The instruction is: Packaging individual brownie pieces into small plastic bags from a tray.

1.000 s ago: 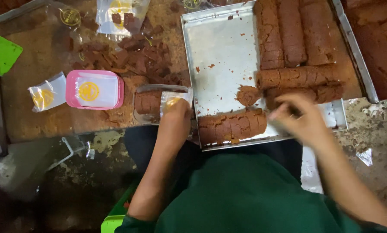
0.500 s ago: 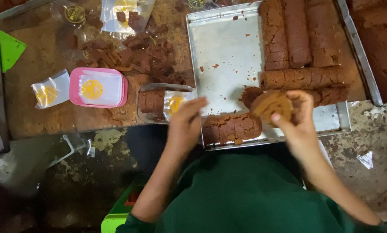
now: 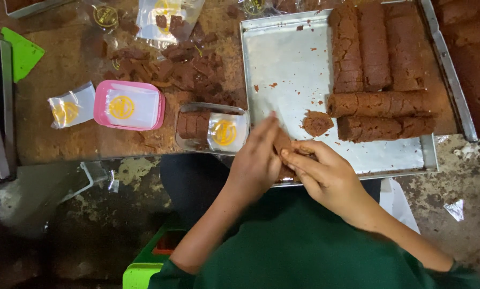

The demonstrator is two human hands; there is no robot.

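head view: both hands met at the near edge of the metal tray (image 3: 283, 64). left hand (image 3: 256, 163) and right hand (image 3: 325, 176) are pressed together around a brown slice (image 3: 280, 142), pinched between the fingers. a loose brown piece (image 3: 317, 123) lies at 1 o'clock of the hands, a clear box (image 3: 212, 128) at 10 o'clock, a pink tub (image 3: 128, 105) beyond it. brown rolls (image 3: 382, 104) are stacked at 2 o'clock.

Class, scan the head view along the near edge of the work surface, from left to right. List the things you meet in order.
Green scraper → small clear bag → pink tray → clear tray with brown slices → left hand → right hand → metal baking tray holding brown rolls.
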